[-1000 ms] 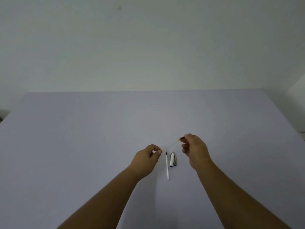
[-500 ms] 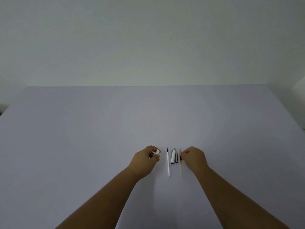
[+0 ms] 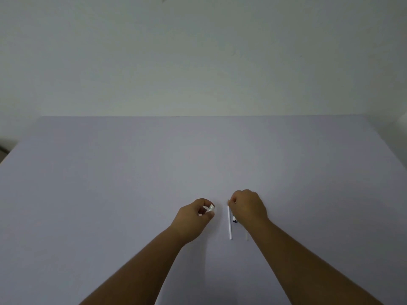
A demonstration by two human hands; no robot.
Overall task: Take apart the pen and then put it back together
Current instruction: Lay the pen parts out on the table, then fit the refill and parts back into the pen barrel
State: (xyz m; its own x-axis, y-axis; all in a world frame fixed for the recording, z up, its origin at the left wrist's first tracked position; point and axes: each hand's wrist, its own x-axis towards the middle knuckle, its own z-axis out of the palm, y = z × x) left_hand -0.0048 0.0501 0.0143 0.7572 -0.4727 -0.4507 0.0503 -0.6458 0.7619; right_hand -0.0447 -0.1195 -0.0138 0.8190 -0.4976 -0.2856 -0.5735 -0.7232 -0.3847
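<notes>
The pen lies in parts on the pale grey table (image 3: pixel 132 183). My left hand (image 3: pixel 193 216) pinches a small white pen piece (image 3: pixel 210 208) between thumb and fingers, just above the table. A thin white refill (image 3: pixel 229 225) lies lengthwise between my hands. My right hand (image 3: pixel 248 208) is curled over the parts, its fingertips closed on the refill's far tip. Only the near end of the white and dark pen cap (image 3: pixel 234 220) shows from under that hand. The thin yellowish piece is hidden by my right hand and forearm.
The table's far edge meets a plain light wall (image 3: pixel 198 62). A dark strip of floor shows past the table's left corner (image 3: pixel 4 148).
My right hand laid the thin yellowish piece down to the right of the cap, then shifted left onto the refill's far tip. My left hand has stayed put with the small white piece.
</notes>
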